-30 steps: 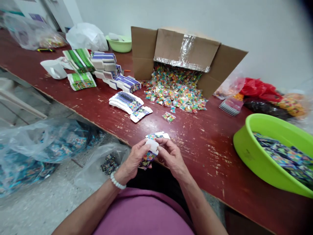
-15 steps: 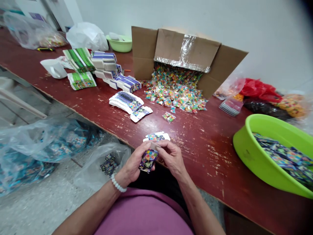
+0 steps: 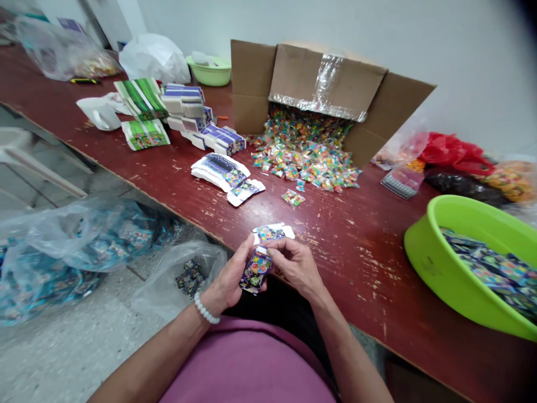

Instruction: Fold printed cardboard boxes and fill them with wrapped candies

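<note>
A small dark printed box [image 3: 255, 272] is held over the table's front edge, with my left hand [image 3: 227, 284] wrapped around its side. At its top, thumb and fingertips of my right hand [image 3: 298, 267] are closed on the white flap. Just beyond my fingers lies a flat unfolded box [image 3: 273, 232] of the same print. Farther away is a stack of flat boxes [image 3: 220, 170], with another flat one [image 3: 245, 192] at its end. A clear packet of colourful sweets [image 3: 292, 197] lies apart from the large pile of packets [image 3: 312, 162].
An open cardboard carton [image 3: 289, 73] spills the sweets. At right stands a green tub [image 3: 428, 280] of filled boxes. Bundled boxes [image 3: 224, 139] and a white mug [image 3: 99, 114] are at left. Plastic bags [image 3: 104, 240] lie on the floor.
My right fingers have shifted slightly at the box's top, and more of its white flap shows. My left hand keeps its hold. The whole view has shifted a little.
</note>
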`<state>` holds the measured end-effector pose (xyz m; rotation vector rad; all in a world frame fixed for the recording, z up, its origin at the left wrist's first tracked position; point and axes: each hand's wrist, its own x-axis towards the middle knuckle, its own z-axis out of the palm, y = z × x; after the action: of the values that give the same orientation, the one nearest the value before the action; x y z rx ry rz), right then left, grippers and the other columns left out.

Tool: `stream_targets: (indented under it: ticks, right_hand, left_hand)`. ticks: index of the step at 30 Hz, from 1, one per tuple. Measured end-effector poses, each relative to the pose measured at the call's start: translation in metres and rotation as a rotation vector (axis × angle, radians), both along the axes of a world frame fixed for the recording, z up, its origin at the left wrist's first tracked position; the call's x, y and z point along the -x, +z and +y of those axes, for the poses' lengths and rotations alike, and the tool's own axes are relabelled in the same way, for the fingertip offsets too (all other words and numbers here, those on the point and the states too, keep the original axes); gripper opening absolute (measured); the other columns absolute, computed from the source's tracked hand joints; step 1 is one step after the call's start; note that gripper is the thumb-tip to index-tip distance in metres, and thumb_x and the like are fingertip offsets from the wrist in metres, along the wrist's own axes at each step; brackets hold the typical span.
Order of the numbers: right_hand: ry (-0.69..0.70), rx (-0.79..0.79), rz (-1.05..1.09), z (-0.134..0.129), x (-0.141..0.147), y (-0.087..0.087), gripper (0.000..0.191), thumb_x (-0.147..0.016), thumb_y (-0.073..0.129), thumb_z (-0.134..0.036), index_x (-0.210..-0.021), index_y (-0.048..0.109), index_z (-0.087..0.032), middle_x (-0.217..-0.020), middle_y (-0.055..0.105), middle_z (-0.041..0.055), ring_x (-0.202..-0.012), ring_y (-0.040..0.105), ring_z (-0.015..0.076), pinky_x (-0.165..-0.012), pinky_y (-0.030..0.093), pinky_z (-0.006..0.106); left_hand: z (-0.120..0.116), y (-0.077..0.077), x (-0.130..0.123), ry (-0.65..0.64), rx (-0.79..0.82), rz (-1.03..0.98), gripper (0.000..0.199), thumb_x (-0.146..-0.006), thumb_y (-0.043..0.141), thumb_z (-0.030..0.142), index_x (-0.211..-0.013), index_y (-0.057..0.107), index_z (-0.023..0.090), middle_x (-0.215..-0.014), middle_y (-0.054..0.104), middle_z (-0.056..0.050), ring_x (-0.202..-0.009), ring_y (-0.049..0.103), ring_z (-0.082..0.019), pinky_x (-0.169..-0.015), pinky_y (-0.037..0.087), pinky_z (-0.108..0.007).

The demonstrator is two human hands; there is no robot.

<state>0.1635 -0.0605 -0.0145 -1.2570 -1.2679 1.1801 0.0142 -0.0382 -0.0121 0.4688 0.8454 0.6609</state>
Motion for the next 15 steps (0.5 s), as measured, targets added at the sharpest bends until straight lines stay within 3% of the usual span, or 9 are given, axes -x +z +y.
stream_targets:
  ticks: [3, 6, 10, 12, 15]
  right_hand:
    - [0.004, -0.067, -0.072, 0.001, -0.001, 0.003, 0.014, -0.088, 0.066, -0.034, -0.086, 0.073, -0.022, -0.092, 0.077, 0.0038, -0.071, 0.068, 0.0187, -0.063, 0.055, 0.029]
    - [0.065, -0.223, -0.197, -0.002, -0.001, 0.006, 0.015, -0.093, 0.061, -0.031, -0.089, 0.074, -0.025, -0.1, 0.075, 0.004, -0.091, 0.069, 0.0213, -0.082, 0.054, 0.033]
    - [0.119, -0.297, -0.175, -0.007, 0.01, 0.003, 0.015, -0.096, 0.057, -0.03, -0.099, 0.072, -0.027, -0.109, 0.07, 0.005, -0.11, 0.063, 0.0219, -0.097, 0.048, 0.037]
    - [0.137, -0.314, -0.188, -0.007, 0.016, -0.004, 0.013, -0.094, 0.061, -0.029, -0.103, 0.07, -0.027, -0.114, 0.068, 0.0059, -0.112, 0.061, 0.022, -0.097, 0.047, 0.037]
    - [0.07, -0.265, -0.283, 0.002, 0.012, -0.017, 0.015, -0.093, 0.062, -0.032, -0.105, 0.068, -0.025, -0.111, 0.066, 0.0069, -0.096, 0.064, 0.0205, -0.085, 0.051, 0.033]
  left_hand:
    - [0.001, 0.001, 0.003, 0.007, 0.0, 0.014, 0.047, -0.088, 0.06, 0.054, -0.107, 0.069, 0.012, -0.071, 0.07, -0.006, -0.045, 0.06, -0.014, -0.038, 0.05, -0.024]
    - [0.005, 0.001, 0.008, -0.002, 0.004, -0.01, 0.038, -0.085, 0.065, 0.042, -0.11, 0.07, 0.013, -0.067, 0.068, -0.004, -0.046, 0.061, -0.015, -0.038, 0.049, -0.023]
    - [0.007, 0.0, 0.013, 0.029, -0.057, -0.005, 0.043, -0.082, 0.065, 0.037, -0.119, 0.069, 0.014, -0.074, 0.07, -0.005, -0.047, 0.059, -0.013, -0.04, 0.048, -0.023]
    - [0.006, -0.001, 0.02, 0.059, -0.153, 0.091, 0.047, -0.08, 0.067, 0.038, -0.121, 0.068, 0.015, -0.082, 0.071, -0.006, -0.052, 0.061, -0.014, -0.042, 0.049, -0.023]
    - [0.004, -0.005, 0.044, 0.102, -0.309, 0.331, 0.053, -0.08, 0.066, 0.044, -0.124, 0.065, 0.015, -0.088, 0.07, -0.006, -0.063, 0.063, -0.016, -0.047, 0.051, -0.023]
